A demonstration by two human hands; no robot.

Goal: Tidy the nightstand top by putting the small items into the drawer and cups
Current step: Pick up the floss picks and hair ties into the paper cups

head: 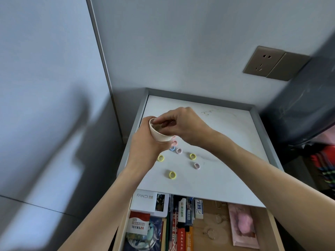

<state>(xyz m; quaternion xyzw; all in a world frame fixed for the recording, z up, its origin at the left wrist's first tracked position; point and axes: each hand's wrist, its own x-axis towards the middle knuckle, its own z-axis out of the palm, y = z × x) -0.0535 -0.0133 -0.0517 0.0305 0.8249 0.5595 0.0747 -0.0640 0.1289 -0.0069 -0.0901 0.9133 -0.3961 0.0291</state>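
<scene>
Cup [160,133] tilts mouth up-left, left fingers [168,144] curled round it, right fingers [160,121] bunched at rim.

Bare nightstand top [235,142] at right and back; hair rings [192,156] strewn centre-left.

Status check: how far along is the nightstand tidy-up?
Done: the drawer is open and holds stationery. In hand: the left hand grips the cup, and the right hand has fingers at its mouth; what they hold is hidden. Left: at least six hair ties lie on the nightstand top.
</scene>
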